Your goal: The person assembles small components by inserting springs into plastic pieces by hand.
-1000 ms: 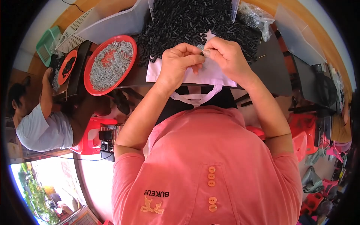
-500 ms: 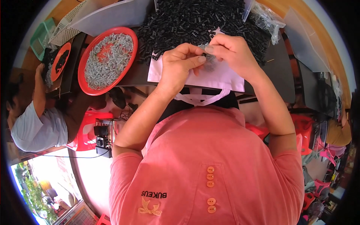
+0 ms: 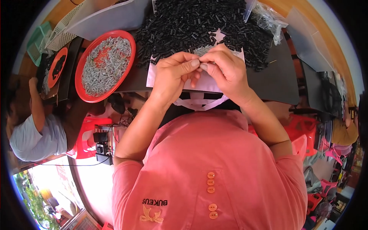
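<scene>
Black, short tube-like pieces [image 3: 195, 27] lie heaped over the far part of the dark surface [image 3: 276, 82], just beyond the person's hands. The left hand [image 3: 171, 76] and right hand [image 3: 229, 73] meet above a pale pink cloth [image 3: 207, 85], fingertips touching; each grip is pressed together, thumb against forefinger, but what is pinched there is too hidden to tell. Past the knuckles, a small cluster of grey pieces [image 3: 201, 50] rests on the cloth, bordered by the black heap. To the left, a round red tray [image 3: 78, 78] carries a spread of shiny grey bits [image 3: 97, 79]. Farther left, a co-worker's hand [image 3: 33, 81] is near an orange plate [image 3: 53, 81] bearing black bits.
</scene>
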The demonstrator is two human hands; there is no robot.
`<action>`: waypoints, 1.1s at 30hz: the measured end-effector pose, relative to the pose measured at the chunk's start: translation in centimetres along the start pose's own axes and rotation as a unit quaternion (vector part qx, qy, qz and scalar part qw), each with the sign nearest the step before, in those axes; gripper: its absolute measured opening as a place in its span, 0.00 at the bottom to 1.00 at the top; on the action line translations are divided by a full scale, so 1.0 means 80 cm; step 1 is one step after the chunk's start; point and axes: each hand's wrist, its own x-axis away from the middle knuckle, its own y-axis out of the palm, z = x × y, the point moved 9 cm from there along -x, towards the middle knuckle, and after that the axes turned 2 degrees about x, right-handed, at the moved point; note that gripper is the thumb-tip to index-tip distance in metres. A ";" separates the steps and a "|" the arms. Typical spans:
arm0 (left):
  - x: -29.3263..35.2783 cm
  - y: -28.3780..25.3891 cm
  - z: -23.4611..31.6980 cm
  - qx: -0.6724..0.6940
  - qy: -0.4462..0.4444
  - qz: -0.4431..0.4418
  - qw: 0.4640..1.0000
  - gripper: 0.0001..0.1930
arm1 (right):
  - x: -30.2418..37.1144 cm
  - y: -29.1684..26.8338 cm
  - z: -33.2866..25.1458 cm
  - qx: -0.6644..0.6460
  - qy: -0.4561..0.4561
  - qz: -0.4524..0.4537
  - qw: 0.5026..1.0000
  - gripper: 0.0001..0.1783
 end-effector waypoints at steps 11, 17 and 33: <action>0.002 0.002 -0.004 -0.046 0.008 -0.032 0.998 0.03 | -0.014 -0.042 0.023 0.099 0.009 -0.074 0.992 0.07; 0.004 -0.004 -0.009 -0.034 -0.034 -0.010 0.999 0.05 | -0.054 -0.070 0.129 0.313 0.072 -0.122 0.939 0.06; 0.011 0.000 -0.002 -0.041 -0.002 -0.012 0.999 0.06 | -0.060 -0.042 0.190 0.424 0.054 -0.233 0.873 0.08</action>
